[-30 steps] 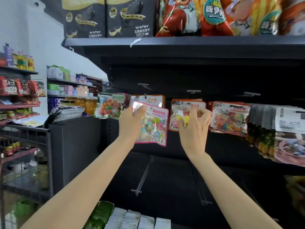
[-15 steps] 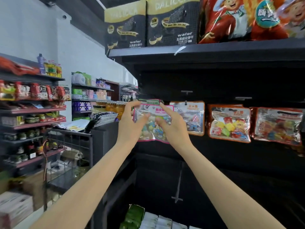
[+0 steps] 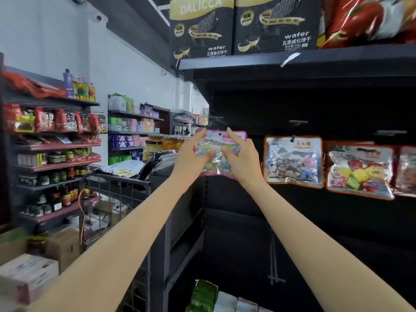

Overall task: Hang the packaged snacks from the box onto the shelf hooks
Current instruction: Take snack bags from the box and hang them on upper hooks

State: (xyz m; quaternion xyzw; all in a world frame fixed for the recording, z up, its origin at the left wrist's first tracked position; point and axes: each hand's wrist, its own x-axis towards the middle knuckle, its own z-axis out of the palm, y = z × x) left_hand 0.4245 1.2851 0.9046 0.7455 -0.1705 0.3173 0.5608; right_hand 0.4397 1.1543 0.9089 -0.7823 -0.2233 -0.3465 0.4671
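Gripping the pink-edged snack bag [image 3: 221,154] between them, left hand [image 3: 191,157] and right hand [image 3: 239,159] fingers pinch its sides.

You face a black shelf unit [image 3: 315,109] with a dark back panel, its top board [image 3: 337,58] carrying two black wafer boxes [image 3: 238,25] and a red bag [image 3: 369,19]. To your left a pale wall [image 3: 126,70] runs back to more store shelves [image 3: 56,145] stocked with red packets, jars and bottles, and a farther rack [image 3: 132,131] of pastel boxes. A black wire cart [image 3: 112,199] stands near cardboard boxes [image 3: 60,246] on the floor
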